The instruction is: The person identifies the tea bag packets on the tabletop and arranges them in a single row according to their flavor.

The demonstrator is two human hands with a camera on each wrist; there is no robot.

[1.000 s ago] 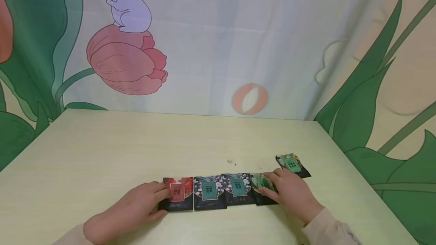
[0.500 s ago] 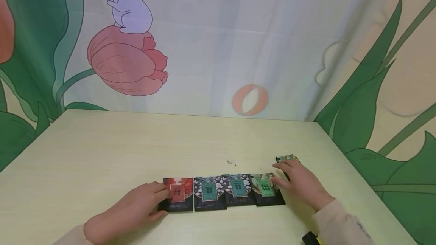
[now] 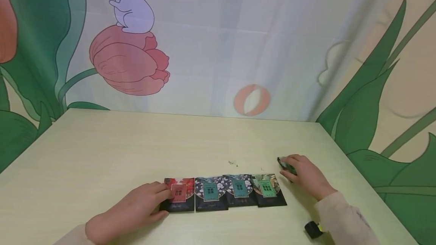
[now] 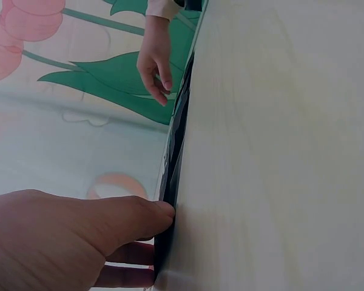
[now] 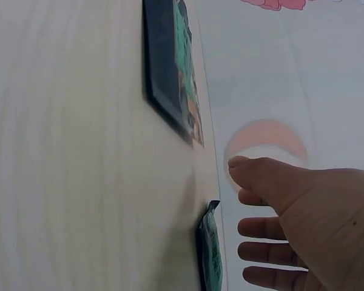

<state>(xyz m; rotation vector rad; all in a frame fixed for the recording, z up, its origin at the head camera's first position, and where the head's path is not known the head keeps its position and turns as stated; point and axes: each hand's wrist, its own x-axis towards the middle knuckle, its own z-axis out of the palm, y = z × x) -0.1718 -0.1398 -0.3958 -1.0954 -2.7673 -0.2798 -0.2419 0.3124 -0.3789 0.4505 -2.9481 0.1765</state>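
Several flat tea packets lie side by side in a row on the table. From the left come a red one (image 3: pixel 179 192), two with white blossoms (image 3: pixel 211 192), and a green-labelled one (image 3: pixel 267 189). My left hand (image 3: pixel 131 207) rests at the left end of the row, fingers on the red packet and thumb at its near corner. Beyond the row's right end lies another green packet (image 3: pixel 284 164), partly hidden by my right hand (image 3: pixel 308 177). In the right wrist view, this hand's fingers hover apart from that green packet (image 5: pixel 211 251).
The pale wooden table (image 3: pixel 143 143) ends at a printed cloth backdrop (image 3: pixel 204 48). A few dark specks (image 3: pixel 233 163) lie behind the row. A small black item (image 3: pixel 312 230) shows beside my right sleeve (image 3: pixel 340 214).
My right hand has left the row's green-labelled packet and moved right and back over the separate green packet. The left hand stays on the red packet.
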